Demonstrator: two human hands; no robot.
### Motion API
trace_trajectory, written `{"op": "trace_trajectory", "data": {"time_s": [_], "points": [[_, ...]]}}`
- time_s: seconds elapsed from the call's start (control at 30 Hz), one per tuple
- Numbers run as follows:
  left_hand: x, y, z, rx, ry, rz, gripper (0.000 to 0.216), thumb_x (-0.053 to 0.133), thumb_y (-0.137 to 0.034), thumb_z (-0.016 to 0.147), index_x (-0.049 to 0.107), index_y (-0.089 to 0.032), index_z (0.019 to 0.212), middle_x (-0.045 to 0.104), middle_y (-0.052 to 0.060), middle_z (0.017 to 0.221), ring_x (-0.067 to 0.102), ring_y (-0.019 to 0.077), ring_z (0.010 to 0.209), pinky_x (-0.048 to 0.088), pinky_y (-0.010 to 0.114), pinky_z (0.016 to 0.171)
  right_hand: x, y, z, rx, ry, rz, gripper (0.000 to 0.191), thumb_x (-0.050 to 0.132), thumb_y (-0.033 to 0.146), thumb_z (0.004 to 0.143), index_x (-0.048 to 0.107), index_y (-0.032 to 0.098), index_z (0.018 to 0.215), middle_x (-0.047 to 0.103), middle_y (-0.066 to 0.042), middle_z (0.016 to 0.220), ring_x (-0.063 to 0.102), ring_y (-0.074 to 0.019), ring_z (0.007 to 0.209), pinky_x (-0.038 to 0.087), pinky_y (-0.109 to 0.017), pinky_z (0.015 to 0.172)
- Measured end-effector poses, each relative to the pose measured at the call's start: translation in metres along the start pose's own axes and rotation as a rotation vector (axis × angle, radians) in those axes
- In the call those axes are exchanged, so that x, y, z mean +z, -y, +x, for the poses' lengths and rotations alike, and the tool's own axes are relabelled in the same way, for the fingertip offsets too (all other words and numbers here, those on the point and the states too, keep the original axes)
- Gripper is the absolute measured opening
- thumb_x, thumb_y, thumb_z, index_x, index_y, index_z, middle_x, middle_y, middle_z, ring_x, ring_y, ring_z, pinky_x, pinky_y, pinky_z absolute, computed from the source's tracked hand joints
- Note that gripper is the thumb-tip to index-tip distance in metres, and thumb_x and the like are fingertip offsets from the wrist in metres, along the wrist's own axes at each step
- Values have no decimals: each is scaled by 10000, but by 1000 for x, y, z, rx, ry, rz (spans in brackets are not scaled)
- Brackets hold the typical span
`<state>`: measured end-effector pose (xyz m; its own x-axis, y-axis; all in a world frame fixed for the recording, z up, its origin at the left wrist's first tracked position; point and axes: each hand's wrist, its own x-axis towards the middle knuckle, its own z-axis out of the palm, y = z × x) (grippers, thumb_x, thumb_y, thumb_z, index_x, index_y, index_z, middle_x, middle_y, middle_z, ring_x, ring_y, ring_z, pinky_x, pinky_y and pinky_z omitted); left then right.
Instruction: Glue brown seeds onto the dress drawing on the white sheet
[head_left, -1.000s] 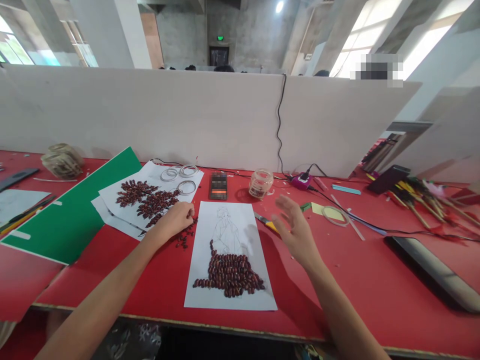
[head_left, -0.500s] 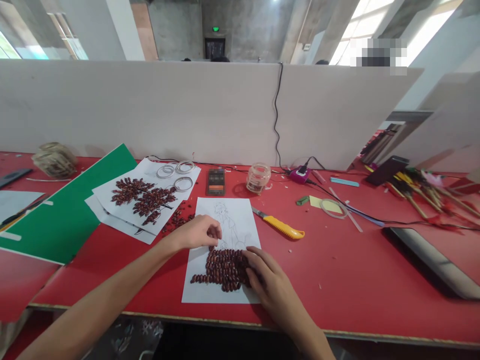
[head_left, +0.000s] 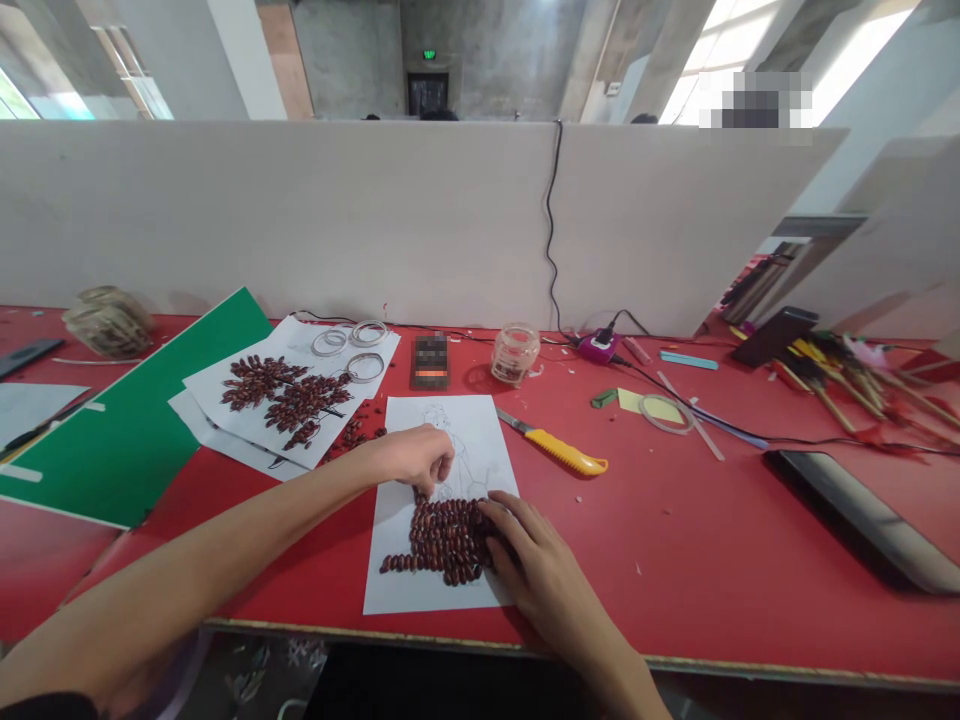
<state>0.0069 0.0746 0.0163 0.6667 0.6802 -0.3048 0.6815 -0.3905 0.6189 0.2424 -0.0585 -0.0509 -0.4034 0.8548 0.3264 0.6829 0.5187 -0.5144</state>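
Observation:
A sheet of white paper (head_left: pixel 390 594) with a faint pencil drawing lies in front of me. Dark brown seeds (head_left: pixel 447 540) cover its lower middle in close rows, and one short row juts out to the left. At the upper left corner of the rows, my left hand (head_left: pixel 421 462) points down with thumb and fingers pinched together; what they hold, if anything, is hidden. My right hand (head_left: pixel 529 555) rests open on the paper, its fingers stretched over the right edge of the seeds and covering part of them.
Loose seeds (head_left: pixel 352 436) lie left of the paper, beside another seed picture (head_left: pixel 300 400) with tape rolls (head_left: pixel 365 367) on it. A yellow utility knife (head_left: pixel 566 453), a glass jar (head_left: pixel 515 354), a phone (head_left: pixel 430 362) and a black case (head_left: pixel 855 520) also lie on the red table (head_left: pixel 712 570).
My left hand has moved slightly right, and its fingers now point down onto the top left seeds. My right hand stays nearly in place.

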Motion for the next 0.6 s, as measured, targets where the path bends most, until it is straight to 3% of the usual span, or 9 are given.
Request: {"op": "trace_trajectory", "data": {"time_s": [0.13,0.23,0.37,0.5,0.6], "points": [[0,-6,-13,77,-115,105,118,717,-93,713,724,-209,696,715,24,677,661,201,655,457,270,592,-1,1,1,-41,16,-50,378,446,222,1053,552,289,1410,618,-103,1421,631,-288,1251,583,-519,1019],[12,-8,-41,136,-261,195,188,576,-227,964,759,-189,941,757,69,962,691,240,949,530,340,849,-2,7,1,-112,41,-94,395,472,227,1052,526,243,1443,610,-118,1437,602,-285,1281,558,-527,1042],[54,-4,-77,119,-508,320,306,523,-298,1039,657,-215,1302,632,89,1397,554,261,1312,476,438,1094,1,20,-6,-183,70,-169,470,558,251,1015,495,191,1476,574,-127,1491,542,-306,1353,487,-569,1110],[104,1,-89,63,-746,418,353,500,-312,1051,605,-205,1371,604,108,1448,556,268,1325,504,451,1084,1,28,-4,-186,57,-201,435,550,250,1019,522,201,1450,607,-110,1454,547,-302,1337,423,-581,1145],[128,-2,-92,65,-807,499,429,492,-355,1058,560,-156,1432,601,133,1466,553,280,1353,513,441,1085,-3,29,20,-177,23,-178,320,460,168,1046,614,211,1323,687,-90,1298,629,-259,1166,471,-513,1057]]}}
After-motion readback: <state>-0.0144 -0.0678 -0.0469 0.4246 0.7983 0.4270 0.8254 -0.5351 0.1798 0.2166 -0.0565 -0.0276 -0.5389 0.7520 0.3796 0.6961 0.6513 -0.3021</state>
